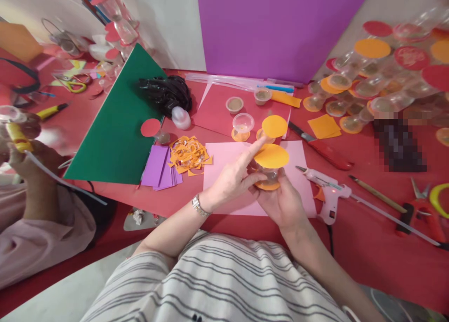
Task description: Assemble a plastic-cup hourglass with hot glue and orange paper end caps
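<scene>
Bare pink sheet (224, 159) left of the hands; glue gun (328, 191) crowds the right.

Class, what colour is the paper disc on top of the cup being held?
Orange disc, on the cup; head view.

Setting: a craft workroom, a shared handicraft bench. We base this on the following. A red-covered table (379, 247) carries large coloured sheets: a green sheet (115, 130), a purple sheet (277, 27) propped against the pale wall, a pink sheet (224, 163). We list cutting tools: yellow-handled scissors (72, 84), a red utility knife (324, 149), red snips (423, 209). We list a white glue gun (326, 195) with its cord. We note orange paper offcuts (189, 154) in a heap, cut purple pieces (159, 167), and stacked clear cups (368, 83) capped with red and orange discs. A co-worker's hand (31, 160) at the left edge holds similar materials.
</scene>
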